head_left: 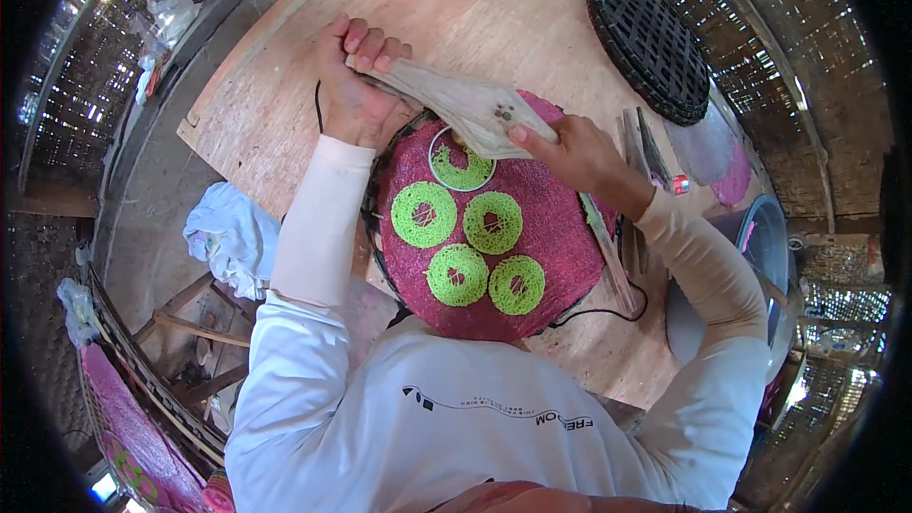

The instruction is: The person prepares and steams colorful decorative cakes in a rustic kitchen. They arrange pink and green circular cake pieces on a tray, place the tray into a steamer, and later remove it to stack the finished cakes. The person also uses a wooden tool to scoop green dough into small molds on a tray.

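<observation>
My left hand point(363, 76), closed in a fist, grips one end of a pale, off-white bag point(456, 103) that looks like cloth and has a few dark spots. At its other end my right hand point(581, 152) is closed on it, thumb on top and fingers hidden behind. The bag stretches across the far side of a round tray covered in dark pink cloth point(560, 218). Beneath its lower edge, a thin white ring point(430, 163) encircles a partly hidden bright green lacy round point(464, 171). Several other green lacy rings point(424, 215) with open centres lie on the pink cloth.
A black woven lattice disc point(650, 46) lies at the far right of the wooden board point(275, 57). Wooden sticks point(632, 147) rest right of the tray. A bluish tub point(768, 237) stands at the right; white-blue cloth point(233, 233) and another pink tray point(133, 418) are at the left.
</observation>
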The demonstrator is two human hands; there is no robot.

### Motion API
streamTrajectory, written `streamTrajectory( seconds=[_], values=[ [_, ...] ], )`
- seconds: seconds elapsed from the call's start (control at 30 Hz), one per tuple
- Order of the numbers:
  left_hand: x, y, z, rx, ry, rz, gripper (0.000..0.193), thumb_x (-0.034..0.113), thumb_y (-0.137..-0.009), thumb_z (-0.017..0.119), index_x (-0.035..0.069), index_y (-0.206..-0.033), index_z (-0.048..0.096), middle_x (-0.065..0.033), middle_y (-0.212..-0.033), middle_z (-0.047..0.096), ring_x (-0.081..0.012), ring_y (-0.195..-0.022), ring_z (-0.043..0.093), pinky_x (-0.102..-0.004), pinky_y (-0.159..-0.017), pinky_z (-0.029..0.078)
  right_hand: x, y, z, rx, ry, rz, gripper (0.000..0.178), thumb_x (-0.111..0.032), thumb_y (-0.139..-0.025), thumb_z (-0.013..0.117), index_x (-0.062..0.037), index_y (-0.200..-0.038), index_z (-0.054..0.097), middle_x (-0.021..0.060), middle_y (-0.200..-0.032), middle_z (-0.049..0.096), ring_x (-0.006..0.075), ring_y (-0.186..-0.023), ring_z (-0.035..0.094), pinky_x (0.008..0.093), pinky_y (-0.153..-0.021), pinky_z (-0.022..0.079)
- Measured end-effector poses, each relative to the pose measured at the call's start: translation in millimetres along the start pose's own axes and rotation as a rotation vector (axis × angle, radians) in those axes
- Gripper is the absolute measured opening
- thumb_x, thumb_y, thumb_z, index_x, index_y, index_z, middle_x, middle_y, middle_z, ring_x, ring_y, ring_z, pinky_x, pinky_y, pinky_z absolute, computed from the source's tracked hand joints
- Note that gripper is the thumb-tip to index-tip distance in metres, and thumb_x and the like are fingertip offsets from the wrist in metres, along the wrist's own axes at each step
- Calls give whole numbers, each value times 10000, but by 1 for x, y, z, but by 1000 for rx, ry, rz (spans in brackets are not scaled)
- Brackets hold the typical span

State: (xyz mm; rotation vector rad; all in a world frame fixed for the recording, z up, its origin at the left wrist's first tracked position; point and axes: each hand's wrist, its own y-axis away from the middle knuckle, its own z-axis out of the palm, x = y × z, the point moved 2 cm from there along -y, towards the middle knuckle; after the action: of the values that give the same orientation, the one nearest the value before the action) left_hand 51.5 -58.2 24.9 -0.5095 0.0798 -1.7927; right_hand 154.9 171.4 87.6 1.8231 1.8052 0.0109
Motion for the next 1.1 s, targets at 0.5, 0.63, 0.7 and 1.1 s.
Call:
streamTrajectory(
  seconds=[0.5, 0.63, 0.7, 1.1],
  values=[
    [-70, 27, 4, -204, -1464, -476, 322, 226, -843, 478, 23, -1074, 573, -179, -1100, 544, -318, -1047, 470, -365, -928, 339, 46, 18, 16, 61, -297, -40, 719, -621, -778, 447, 69, -877, 624, 183, -650, 595, 264, -668, 604, 400, -648, 443],
    [-82, 30, -28, -123, -1538, -546, 299, 231, -837, 459, 83, -1054, 602, -204, -1104, 524, -386, -1047, 432, -405, -952, 294, 47, 19, 18, 77, -250, -2, 725, -626, -777, 445, 71, -869, 621, 171, -636, 593, 249, -663, 601, 402, -645, 441],
    [-86, 27, -43, -23, -1599, -624, 285, 209, -836, 444, 114, -1048, 610, -199, -1083, 522, -366, -1028, 427, -415, -929, 296, 47, 20, 17, 124, -341, -46, 730, -632, -773, 445, 74, -837, 619, 159, -616, 579, 237, -640, 589, 394, -625, 439],
    [-51, 50, 28, -645, -2569, 28, 242, 249, -731, 615, 128, -940, 626, -60, -1004, 471, -251, -1013, 405, -424, -833, 326, 72, 17, 12, 257, -506, -20, 723, -641, -769, 455, 67, -718, 596, 88, -574, 535, 158, -571, 522, 344, -539, 419]
  ],
)
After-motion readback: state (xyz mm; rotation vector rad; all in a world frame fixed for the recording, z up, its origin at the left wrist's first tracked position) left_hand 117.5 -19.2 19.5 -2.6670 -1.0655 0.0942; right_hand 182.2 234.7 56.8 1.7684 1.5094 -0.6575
